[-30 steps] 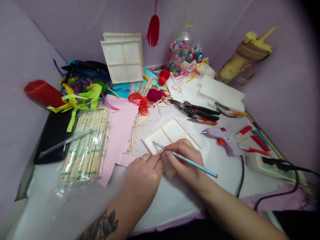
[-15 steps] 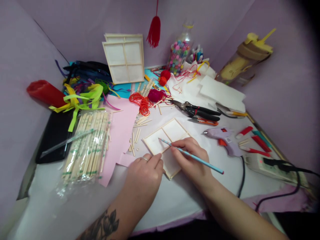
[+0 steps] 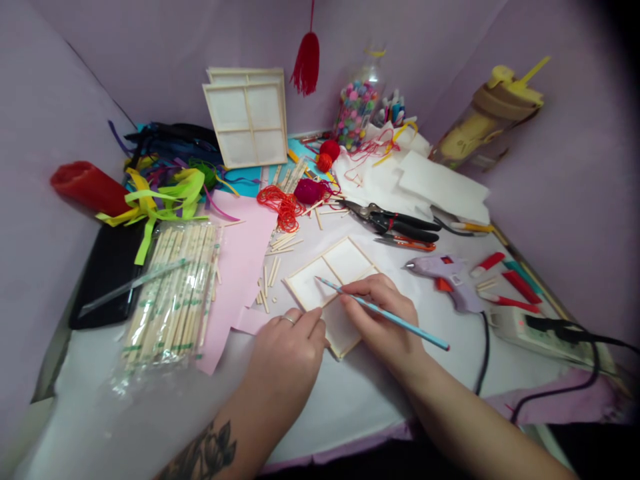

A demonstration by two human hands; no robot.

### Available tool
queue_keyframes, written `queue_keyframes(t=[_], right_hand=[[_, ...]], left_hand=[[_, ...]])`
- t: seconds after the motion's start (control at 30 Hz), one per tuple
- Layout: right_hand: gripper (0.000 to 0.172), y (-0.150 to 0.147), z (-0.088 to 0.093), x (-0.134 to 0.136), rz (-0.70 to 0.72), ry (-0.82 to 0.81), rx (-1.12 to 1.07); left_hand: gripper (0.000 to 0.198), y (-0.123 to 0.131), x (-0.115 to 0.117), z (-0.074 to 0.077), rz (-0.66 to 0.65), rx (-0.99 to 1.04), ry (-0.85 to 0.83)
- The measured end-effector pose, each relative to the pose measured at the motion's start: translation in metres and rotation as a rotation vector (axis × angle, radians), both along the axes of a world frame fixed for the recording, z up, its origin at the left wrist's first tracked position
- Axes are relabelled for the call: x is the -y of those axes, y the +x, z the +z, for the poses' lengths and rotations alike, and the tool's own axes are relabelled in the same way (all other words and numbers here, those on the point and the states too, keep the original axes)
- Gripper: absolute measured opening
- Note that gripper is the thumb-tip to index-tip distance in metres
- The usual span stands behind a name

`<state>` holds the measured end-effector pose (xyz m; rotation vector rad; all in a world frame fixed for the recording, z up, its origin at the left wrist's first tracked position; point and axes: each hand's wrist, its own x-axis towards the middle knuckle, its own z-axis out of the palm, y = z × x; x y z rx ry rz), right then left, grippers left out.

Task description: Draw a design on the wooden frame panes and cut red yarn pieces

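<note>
A small white panel framed with thin wooden sticks (image 3: 345, 261) lies flat on the table, divided by crossing sticks. At its lower left edge my left hand (image 3: 293, 343) grips it, fingers bent over the border. My right hand (image 3: 383, 313) is closed around a light blue pencil (image 3: 400, 321). The pencil's tip points at the panel's left pane; whether it touches the surface I cannot tell. Part of the panel is hidden beneath both hands. Short cut sticks (image 3: 270, 273) lie just left of the panel.
Similar framed panels (image 3: 245, 123) lean on the back wall. Pruning shears (image 3: 395, 220) and a glue gun (image 3: 445, 273) lie to the right, near a power strip (image 3: 540, 337). Bagged sticks (image 3: 173, 293) rest on pink paper (image 3: 240, 253). A bottle of pompoms (image 3: 357, 110) stands behind.
Both hands, the pencil and the panel hold nearly the same position. The whole view has shifted very slightly.
</note>
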<state>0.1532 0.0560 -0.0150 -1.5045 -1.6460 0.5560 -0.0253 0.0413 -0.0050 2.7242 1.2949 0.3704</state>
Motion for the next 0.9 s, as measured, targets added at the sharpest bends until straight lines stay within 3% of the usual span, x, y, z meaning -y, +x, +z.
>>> queue_keyframes(t=[0.9], right_hand=[[0.006,0.0025,0.0014,-0.0008,-0.022,-0.02,0.001]], left_hand=[[0.018,-0.001,-0.0004,0.001,-0.01,-0.025,-0.01]])
